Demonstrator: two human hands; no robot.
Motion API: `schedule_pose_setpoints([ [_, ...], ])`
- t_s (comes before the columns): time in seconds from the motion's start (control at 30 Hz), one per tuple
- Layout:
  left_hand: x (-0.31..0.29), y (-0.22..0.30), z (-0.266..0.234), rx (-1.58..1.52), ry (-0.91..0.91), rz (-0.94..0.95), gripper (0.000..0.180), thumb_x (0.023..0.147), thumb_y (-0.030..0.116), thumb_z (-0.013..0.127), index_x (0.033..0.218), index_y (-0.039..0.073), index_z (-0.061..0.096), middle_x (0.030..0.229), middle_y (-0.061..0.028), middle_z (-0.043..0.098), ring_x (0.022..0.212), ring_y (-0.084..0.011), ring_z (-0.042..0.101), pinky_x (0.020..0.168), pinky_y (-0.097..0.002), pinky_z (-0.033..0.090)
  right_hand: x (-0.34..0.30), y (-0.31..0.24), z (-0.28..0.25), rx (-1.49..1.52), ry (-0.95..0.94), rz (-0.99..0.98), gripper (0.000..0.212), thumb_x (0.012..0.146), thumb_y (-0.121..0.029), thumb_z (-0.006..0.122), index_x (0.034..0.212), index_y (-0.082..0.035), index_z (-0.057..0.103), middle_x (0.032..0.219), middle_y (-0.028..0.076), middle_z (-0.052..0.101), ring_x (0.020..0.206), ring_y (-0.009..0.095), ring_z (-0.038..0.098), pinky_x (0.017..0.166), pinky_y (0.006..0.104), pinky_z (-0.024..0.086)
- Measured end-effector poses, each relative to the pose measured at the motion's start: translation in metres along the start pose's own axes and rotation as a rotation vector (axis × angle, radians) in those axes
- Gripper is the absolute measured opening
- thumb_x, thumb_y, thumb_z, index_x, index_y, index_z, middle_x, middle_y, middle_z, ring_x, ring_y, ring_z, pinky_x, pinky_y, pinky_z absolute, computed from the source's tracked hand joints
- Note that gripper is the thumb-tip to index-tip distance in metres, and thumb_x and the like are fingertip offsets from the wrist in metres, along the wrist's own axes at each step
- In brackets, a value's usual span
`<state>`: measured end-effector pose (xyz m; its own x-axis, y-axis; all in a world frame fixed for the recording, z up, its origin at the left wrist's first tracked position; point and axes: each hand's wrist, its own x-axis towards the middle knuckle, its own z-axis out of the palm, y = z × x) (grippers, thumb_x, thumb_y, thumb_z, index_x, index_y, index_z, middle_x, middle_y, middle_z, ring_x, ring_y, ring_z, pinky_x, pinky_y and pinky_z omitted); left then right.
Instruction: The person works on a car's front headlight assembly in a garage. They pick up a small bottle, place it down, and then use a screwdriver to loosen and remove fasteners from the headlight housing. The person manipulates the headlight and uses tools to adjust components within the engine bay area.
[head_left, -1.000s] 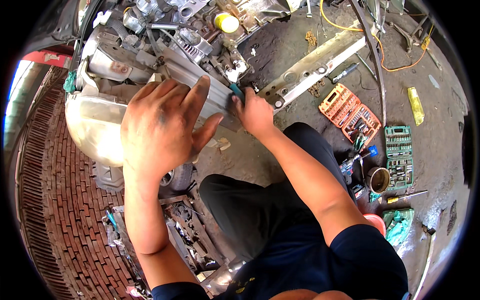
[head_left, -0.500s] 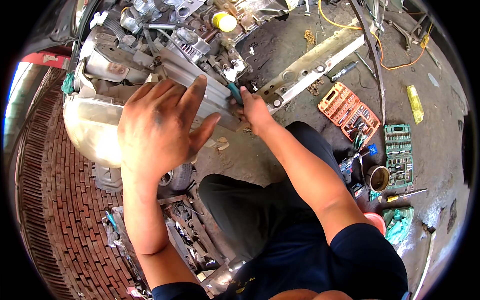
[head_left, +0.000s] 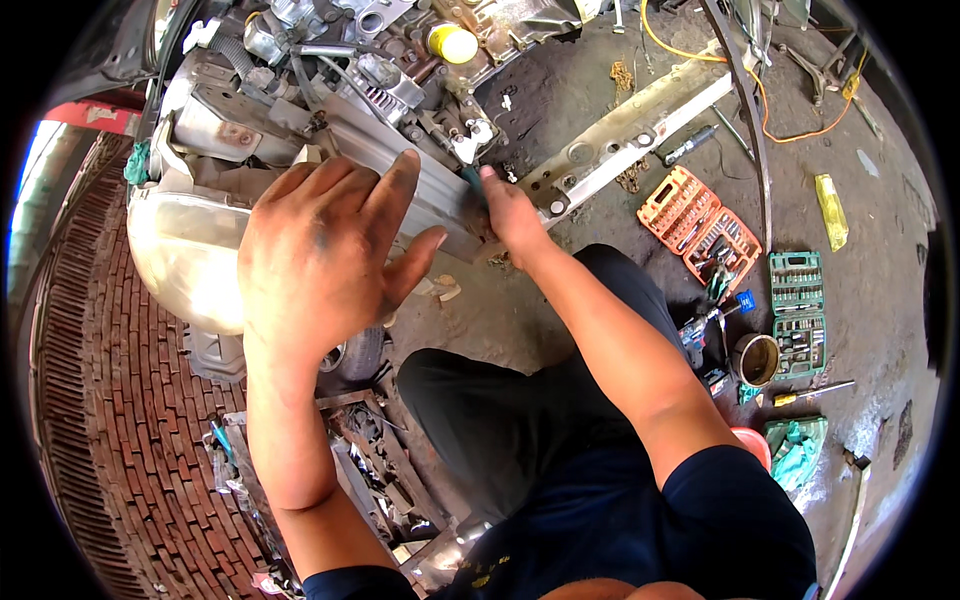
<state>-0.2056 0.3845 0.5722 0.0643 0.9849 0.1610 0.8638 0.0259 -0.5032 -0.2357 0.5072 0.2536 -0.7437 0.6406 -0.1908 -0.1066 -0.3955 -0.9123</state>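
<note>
My right hand (head_left: 513, 215) is closed round the teal handle of a tool (head_left: 473, 178) at the end of a grey metal beam (head_left: 435, 205); the working end of the tool cannot be made out. Just above the handle is a small white part (head_left: 472, 142). My left hand (head_left: 325, 255) is spread over the near side of the beam, its index finger and thumb stretched apart, with nothing visible in it. Whether its hidden palm and fingertips touch the metal I cannot tell. Beside it sits a cloudy headlight (head_left: 185, 250).
Engine parts with a yellow cap (head_left: 453, 44) fill the top. A long metal crossmember (head_left: 610, 150) runs to the upper right. On the floor at right lie an orange socket case (head_left: 700, 225), a green socket case (head_left: 798, 312), a tin (head_left: 755, 358) and a screwdriver (head_left: 813, 393).
My right hand has shifted very slightly and its grip now covers more of the teal handle. My left hand has stayed almost still.
</note>
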Motion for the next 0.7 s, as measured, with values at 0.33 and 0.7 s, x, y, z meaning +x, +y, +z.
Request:
schedule_pose_setpoints([
  [0.33, -0.002, -0.001, 0.001, -0.014, 0.003, -0.020, 0.059, 0.083, 0.037, 0.085, 0.130, 0.005, 0.072, 0.090, -0.0107, 0.070, 0.086, -0.0303, 0.067, 0.079, -0.0427, 0.054, 0.002, -0.011, -0.008, 0.357, -0.222, 0.251, 0.064, 0.106, -0.055, 0.059, 0.125, 0.006, 0.055, 0.100, 0.032, 0.074, 0.094, 0.047, 0.074, 0.081, 0.0553, 0.055],
  [0.7, -0.005, -0.002, 0.003, -0.003, 0.006, -0.017, 0.060, 0.082, 0.037, 0.085, 0.131, 0.005, 0.071, 0.088, -0.0100, 0.068, 0.084, -0.0304, 0.067, 0.078, -0.0430, 0.053, -0.003, -0.017, -0.008, 0.559, -0.216, 0.384, 0.055, 0.108, -0.053, 0.058, 0.116, 0.002, 0.059, 0.099, 0.029, 0.075, 0.095, 0.046, 0.075, 0.083, 0.0535, 0.056],
])
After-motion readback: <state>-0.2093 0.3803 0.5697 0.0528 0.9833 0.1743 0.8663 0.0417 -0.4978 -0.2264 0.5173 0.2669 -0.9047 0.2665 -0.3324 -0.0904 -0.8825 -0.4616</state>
